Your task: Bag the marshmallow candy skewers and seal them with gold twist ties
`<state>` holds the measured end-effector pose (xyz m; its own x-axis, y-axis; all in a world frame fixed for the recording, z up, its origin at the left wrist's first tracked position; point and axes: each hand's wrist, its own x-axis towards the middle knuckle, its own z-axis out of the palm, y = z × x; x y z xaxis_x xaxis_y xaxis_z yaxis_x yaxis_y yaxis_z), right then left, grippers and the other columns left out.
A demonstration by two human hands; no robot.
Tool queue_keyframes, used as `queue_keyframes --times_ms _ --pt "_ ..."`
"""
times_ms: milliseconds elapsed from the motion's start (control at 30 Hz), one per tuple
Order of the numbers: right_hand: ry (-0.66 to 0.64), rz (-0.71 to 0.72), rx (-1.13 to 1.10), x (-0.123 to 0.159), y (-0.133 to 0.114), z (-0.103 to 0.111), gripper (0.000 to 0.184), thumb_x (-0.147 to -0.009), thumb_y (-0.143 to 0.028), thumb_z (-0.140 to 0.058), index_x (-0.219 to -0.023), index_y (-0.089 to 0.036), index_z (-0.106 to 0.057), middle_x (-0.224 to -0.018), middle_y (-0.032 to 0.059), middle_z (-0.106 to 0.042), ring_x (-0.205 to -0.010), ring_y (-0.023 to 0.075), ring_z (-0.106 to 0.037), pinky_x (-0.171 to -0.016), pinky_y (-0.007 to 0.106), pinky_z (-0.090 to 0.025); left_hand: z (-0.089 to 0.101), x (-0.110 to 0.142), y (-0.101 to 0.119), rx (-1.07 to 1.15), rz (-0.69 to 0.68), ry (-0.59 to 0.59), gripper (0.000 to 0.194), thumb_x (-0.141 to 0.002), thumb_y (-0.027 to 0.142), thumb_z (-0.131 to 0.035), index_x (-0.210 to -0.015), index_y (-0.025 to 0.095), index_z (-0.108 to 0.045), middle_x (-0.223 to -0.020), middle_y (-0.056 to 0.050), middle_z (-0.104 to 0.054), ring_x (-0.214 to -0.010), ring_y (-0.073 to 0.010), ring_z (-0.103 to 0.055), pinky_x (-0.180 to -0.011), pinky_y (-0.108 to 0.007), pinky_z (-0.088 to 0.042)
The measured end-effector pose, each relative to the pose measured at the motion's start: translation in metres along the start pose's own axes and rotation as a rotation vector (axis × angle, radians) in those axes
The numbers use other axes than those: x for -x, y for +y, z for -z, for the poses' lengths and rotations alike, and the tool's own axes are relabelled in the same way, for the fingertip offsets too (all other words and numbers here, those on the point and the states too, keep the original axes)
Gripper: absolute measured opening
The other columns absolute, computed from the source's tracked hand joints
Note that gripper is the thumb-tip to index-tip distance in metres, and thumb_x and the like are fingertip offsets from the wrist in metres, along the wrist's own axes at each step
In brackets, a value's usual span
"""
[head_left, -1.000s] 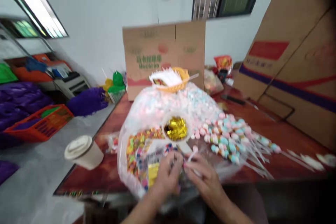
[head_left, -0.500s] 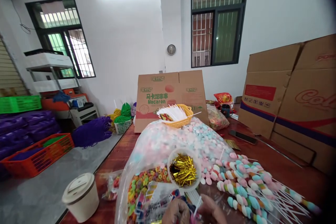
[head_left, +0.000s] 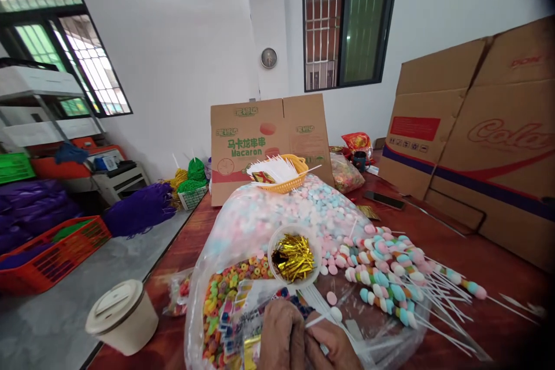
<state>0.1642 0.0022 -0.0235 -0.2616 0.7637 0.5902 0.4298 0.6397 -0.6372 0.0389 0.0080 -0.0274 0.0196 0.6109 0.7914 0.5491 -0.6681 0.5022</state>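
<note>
At the lower edge of the table my left hand [head_left: 281,329] is closed, its fingers curled down, and what they hold is hidden. Pressed against it, my right hand [head_left: 332,342] is closed on a thin white stick [head_left: 316,321] that pokes out between the fingers. Behind the hands lie clear printed packets [head_left: 243,315] on a plastic bag with ring-shaped candies [head_left: 212,300] in orange, green and yellow. A round tub [head_left: 318,260] of gold twist ties [head_left: 295,257] stands just beyond. Two loose pastel candies [head_left: 332,299] lie near my right hand.
Finished-looking candy skewers [head_left: 385,274] are piled on the right. A big bag of pastel candies [head_left: 260,214] fills the middle, with a yellow basket [head_left: 284,187] of white sticks behind. A lidded cup [head_left: 125,318] stands left; a phone [head_left: 384,200] and cardboard box [head_left: 433,121] are right.
The view first tilted upward, then came partly back down. My hands, slightly apart half a second ago, are now pressed together, with the white stick lying flatter.
</note>
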Motion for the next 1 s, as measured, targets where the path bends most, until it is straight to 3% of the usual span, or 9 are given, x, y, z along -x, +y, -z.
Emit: queue_keyframes --times_ms 133,267,367,467,600,733,800,933,1000 --pt "-0.053 -0.204 -0.092 -0.004 -0.012 -0.002 0.038 -0.089 -0.028 -0.038 -0.052 -0.018 -0.032 -0.052 -0.0018 -0.043 -0.053 0.0098 -0.041 -0.05 0.021 -0.032 0.012 -0.002 0.005 0.054 0.143 -0.139 0.018 -0.09 0.027 -0.042 -0.084 0.023 -0.058 -0.081 -0.006 -0.064 -0.079 -0.02 -0.06 -0.078 -0.034 -0.049" --pt "0.056 -0.325 -0.165 -0.002 -0.015 0.0 0.035 -0.09 -0.032 -0.039 -0.059 -0.018 -0.043 -0.06 -0.001 -0.048 -0.059 0.0106 -0.044 -0.056 0.022 -0.034 0.02 -0.008 -0.001 0.156 0.431 -0.418 0.027 -0.088 0.037 -0.046 -0.1 0.018 -0.061 -0.099 -0.01 -0.066 -0.093 -0.0209 -0.061 -0.085 -0.034 -0.049" --pt "0.058 -0.417 -0.221 -0.003 -0.015 0.004 0.034 -0.091 -0.036 -0.038 -0.063 -0.017 -0.047 -0.06 -0.0019 -0.047 -0.059 0.0103 -0.043 -0.055 0.022 -0.034 0.025 -0.012 -0.005 0.186 0.551 -0.492 0.04 -0.082 0.045 -0.054 -0.109 0.016 -0.061 -0.11 -0.012 -0.066 -0.103 -0.0237 -0.06 -0.091 -0.035 -0.048" --pt "0.012 -0.411 -0.208 -0.006 -0.018 0.008 0.032 -0.09 -0.031 -0.038 -0.061 -0.018 -0.044 -0.056 -0.003 -0.045 -0.057 0.0102 -0.041 -0.054 0.022 -0.032 0.029 -0.016 -0.003 0.21 0.511 -0.47 0.033 -0.083 0.046 -0.052 -0.093 0.016 -0.065 -0.092 -0.007 -0.069 -0.087 -0.0198 -0.062 -0.079 -0.029 -0.051" --pt "0.025 -0.329 -0.091 -0.006 -0.022 0.009 0.026 -0.088 -0.024 -0.036 -0.065 -0.018 -0.046 -0.058 -0.0016 -0.049 -0.057 0.011 -0.044 -0.055 0.023 -0.032 0.033 -0.023 0.006 0.159 0.203 -0.464 0.021 -0.087 0.031 -0.049 -0.078 0.018 -0.063 -0.076 -0.003 -0.066 -0.072 -0.0147 -0.06 -0.067 -0.024 -0.05" --pt "0.07 -0.191 0.047 -0.004 -0.026 0.012 0.023 -0.087 -0.021 -0.034 -0.07 -0.018 -0.049 -0.065 0.0024 -0.054 -0.062 0.0134 -0.046 -0.059 0.025 -0.034 0.036 -0.03 0.012 0.131 -0.053 -0.363 0.012 -0.085 0.02 -0.051 -0.082 0.018 -0.062 -0.078 -0.004 -0.067 -0.073 -0.015 -0.061 -0.069 -0.026 -0.05" --pt "0.065 -0.258 -0.037 -0.005 -0.029 0.015 0.023 -0.087 -0.024 -0.036 -0.069 -0.018 -0.049 -0.063 0.001 -0.052 -0.061 0.0129 -0.045 -0.058 0.025 -0.035 0.037 -0.031 0.015 0.139 -0.005 -0.358 0.013 -0.085 0.021 -0.05 -0.08 0.018 -0.062 -0.076 -0.004 -0.067 -0.072 -0.0148 -0.061 -0.068 -0.025 -0.049" --pt "-0.023 -0.52 -0.448 -0.008 -0.033 0.023 0.018 -0.084 -0.033 -0.044 -0.077 -0.018 -0.051 -0.06 -0.003 -0.048 -0.056 0.0107 -0.043 -0.054 0.022 -0.035 0.039 -0.03 0.024 0.174 0.257 -0.404 0.024 -0.087 0.031 -0.048 -0.073 0.016 -0.061 -0.069 -0.001 -0.062 -0.067 -0.0136 -0.058 -0.063 -0.023 -0.047" --pt "-0.071 -0.559 -0.507 -0.008 -0.033 0.024 0.02 -0.082 -0.034 -0.047 -0.073 -0.018 -0.05 -0.059 -0.004 -0.046 -0.054 0.0098 -0.041 -0.052 0.022 -0.034 0.038 -0.028 0.027 0.199 0.312 -0.392 0.027 -0.088 0.033 -0.047 -0.071 0.016 -0.061 -0.067 -0.001 -0.06 -0.065 -0.013 -0.056 -0.062 -0.022 -0.046"
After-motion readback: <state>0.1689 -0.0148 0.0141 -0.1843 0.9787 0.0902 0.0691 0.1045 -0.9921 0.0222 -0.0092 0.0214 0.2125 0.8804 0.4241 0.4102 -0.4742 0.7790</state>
